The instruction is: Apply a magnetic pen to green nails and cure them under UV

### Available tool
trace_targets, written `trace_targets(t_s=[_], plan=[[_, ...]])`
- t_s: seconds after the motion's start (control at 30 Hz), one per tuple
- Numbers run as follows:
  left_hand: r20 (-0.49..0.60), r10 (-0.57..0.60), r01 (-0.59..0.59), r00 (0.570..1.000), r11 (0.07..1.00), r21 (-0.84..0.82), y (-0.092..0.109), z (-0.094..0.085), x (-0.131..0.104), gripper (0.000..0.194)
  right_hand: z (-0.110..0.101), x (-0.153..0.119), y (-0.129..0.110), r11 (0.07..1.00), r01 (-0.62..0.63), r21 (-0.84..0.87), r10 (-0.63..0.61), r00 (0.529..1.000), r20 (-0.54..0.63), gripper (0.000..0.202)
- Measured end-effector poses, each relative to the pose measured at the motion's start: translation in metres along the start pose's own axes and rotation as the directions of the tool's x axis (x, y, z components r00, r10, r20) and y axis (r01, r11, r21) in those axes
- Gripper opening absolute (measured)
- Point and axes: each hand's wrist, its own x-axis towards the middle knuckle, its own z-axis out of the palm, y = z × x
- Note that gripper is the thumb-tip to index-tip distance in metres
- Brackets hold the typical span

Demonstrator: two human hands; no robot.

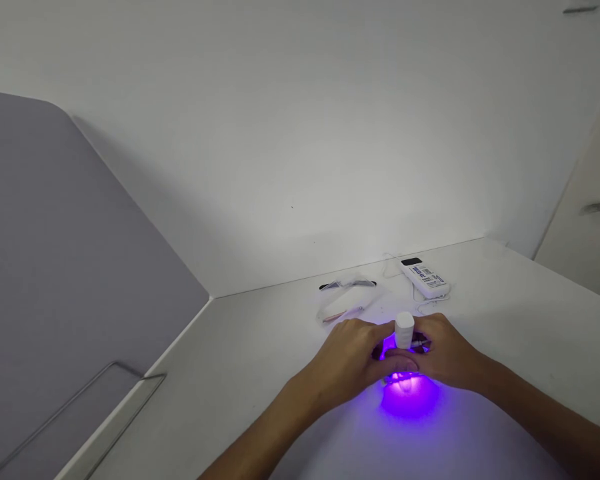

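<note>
A small white lamp stands upright between my two hands and throws bright purple, UV-like light onto the tabletop. My left hand closes around its left side, with the thumb reaching across the front, low down. On the other side, my right hand is closed in the same way, its fingers curled by the lamp's base. A thin, light-coloured piece shows by the right fingers; its kind is unclear. Most fingertips, and whatever sits under the lamp, are hidden.
Behind my right hand lies a white power bank with a thin white cable. A clear plastic packet with a slim pinkish stick lies further left. The white table meets a wall; a bent metal rod is at its left edge.
</note>
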Motion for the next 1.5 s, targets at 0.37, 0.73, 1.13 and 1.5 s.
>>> trace_targets(t_s=[0.37,0.73,1.13,1.5], plan=[[-0.024,-0.009,0.009,1.000,1.000,0.008,-0.001,0.002,0.001,0.047,0.000,0.000,0.000,1.000,-0.021,-0.004,0.021,1.000,-0.004,0.029],[-0.013,-0.028,0.027,1.000,0.999,-0.036,0.002,0.001,0.000,0.041,0.001,0.001,0.001,1.000,-0.015,0.006,0.015,1.000,-0.007,0.028],[-0.001,-0.040,0.040,0.999,0.996,-0.075,0.007,-0.001,0.001,0.033,0.003,0.000,0.001,1.000,0.010,-0.019,-0.011,0.999,-0.051,0.020],[0.014,-0.074,0.075,0.997,0.991,-0.113,0.011,-0.001,-0.001,0.027,0.003,0.000,-0.001,0.999,0.037,-0.019,-0.038,0.996,-0.077,0.019]])
